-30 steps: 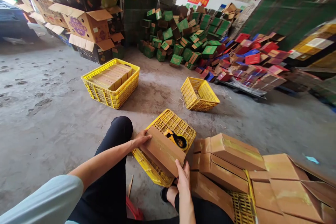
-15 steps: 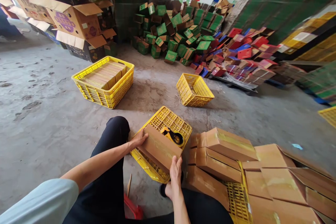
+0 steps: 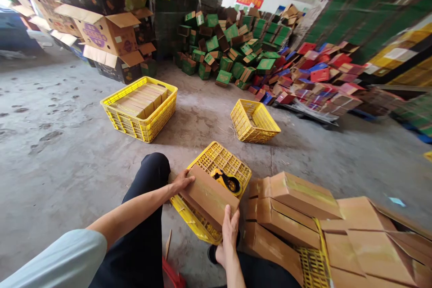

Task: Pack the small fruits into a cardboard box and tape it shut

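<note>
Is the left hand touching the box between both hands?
Touching: the head view shows the left hand gripping one end of the box, with no gap.

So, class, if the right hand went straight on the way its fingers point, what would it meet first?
The right hand would most likely meet the brown carton first, since it is touching that carton's near end. Beyond it, the tape dispenser seems roughly in line, though depth is unclear here.

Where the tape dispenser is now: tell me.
In the head view, the tape dispenser lies just right of centre, on the yellow crate beneath the held cardboard box, beside that box.
</note>
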A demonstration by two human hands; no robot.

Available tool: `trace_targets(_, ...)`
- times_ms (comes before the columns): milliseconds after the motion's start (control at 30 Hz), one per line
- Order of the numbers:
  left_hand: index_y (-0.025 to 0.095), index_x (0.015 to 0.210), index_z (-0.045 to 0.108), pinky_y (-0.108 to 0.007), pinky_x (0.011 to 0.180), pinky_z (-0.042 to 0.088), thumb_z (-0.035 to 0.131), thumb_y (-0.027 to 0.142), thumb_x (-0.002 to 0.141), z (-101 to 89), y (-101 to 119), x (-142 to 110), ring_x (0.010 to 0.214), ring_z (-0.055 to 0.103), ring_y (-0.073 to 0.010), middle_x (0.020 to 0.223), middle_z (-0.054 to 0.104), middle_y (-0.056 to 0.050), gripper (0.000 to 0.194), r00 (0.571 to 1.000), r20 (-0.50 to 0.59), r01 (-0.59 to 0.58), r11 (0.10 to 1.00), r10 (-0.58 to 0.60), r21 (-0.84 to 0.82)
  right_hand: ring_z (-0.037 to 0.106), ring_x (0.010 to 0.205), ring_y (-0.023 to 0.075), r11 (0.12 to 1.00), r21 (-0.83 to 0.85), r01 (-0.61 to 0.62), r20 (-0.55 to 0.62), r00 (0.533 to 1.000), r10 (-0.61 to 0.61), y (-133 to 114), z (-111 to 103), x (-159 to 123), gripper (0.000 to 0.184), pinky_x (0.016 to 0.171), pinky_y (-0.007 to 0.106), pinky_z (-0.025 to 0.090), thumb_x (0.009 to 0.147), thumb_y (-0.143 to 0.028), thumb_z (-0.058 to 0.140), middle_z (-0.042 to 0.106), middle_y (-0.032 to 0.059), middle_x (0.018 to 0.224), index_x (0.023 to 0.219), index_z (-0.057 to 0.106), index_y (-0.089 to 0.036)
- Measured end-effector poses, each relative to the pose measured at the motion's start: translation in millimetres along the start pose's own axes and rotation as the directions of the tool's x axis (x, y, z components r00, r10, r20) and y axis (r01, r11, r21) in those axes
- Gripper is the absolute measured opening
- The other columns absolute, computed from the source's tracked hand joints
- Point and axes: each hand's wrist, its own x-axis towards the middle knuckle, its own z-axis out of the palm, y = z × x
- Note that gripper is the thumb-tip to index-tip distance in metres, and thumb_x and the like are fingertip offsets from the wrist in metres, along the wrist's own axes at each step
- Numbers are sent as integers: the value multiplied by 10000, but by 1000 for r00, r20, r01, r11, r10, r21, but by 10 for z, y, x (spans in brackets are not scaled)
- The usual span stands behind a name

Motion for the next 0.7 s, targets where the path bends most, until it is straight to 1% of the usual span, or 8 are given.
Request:
trace_targets(100,127,1211,698,-330,889,609,779,248,820,-2,-8,59,1021,760,-257,1078,797,-86,417,1000,2,21,999,-20,-36,675,1235,363,995,-27,-91,-4,996,91,-3,17,67,1025,1019,443,514,893,-861,235,701,235,1331,1531,476,-96)
trace_targets(300,143,1215,719,-340,861,617,845,330,776,-4,-30,74,977,770,-259,1051,806,-78,494,998,64,22,994,-15,-110,659,1263,379,991,-41,-127,-30,992,126,66,92,119,1046,1035,483,513,869,-867,160,684,248,1355,1502,507,-110)
trace_targets(400,132,1196,724,-337,856,617,851,346,773,-4,-31,65,960,773,-253,1037,808,-85,490,996,87,20,990,-7,-141,595,1340,441,985,-5,-173,-16,985,173,54,103,138,1156,1078,532,495,815,-896,216,583,323,1460,1523,451,-13)
trace_targets(467,124,1193,726,-330,849,618,850,339,774,-5,-32,65,950,775,-250,1031,810,-90,487,995,96,19,988,-4,-155,481,1444,474,990,10,-142,-48,989,142,10,73,186,1201,1152,566,428,806,-887,257,462,374,1548,1530,395,60)
trace_targets(500,122,1195,726,-328,847,618,849,333,776,-5,-34,67,947,776,-249,1029,811,-90,486,995,98,18,987,-2,-160,411,1496,472,994,11,-111,-71,991,112,-23,45,226,1187,1193,567,382,817,-869,274,401,379,1589,1531,380,74)
trace_targets(567,121,1197,729,-326,844,618,847,324,778,-5,-43,74,946,776,-249,1018,813,-86,480,995,99,18,986,-2,-164,310,1560,430,999,12,-35,-113,993,36,-108,-32,345,1077,1253,529,302,861,-801,306,329,338,1650,1524,406,43)
trace_targets(633,123,1196,733,-326,837,618,846,321,778,-2,-56,83,940,776,-250,999,813,-77,476,995,95,23,986,-7,-164,346,1549,395,998,-15,58,-117,991,-59,-207,-116,515,911,1261,491,296,901,-695,351,377,311,1637,1463,499,7)
trace_targets(700,125,1193,736,-325,824,618,846,319,773,5,-68,93,932,777,-250,986,813,-71,475,996,91,28,986,-14,-163,474,1465,388,988,-88,127,-53,990,-132,-309,-177,722,754,1225,484,353,894,-585,415,511,319,1536,1345,610,-12)
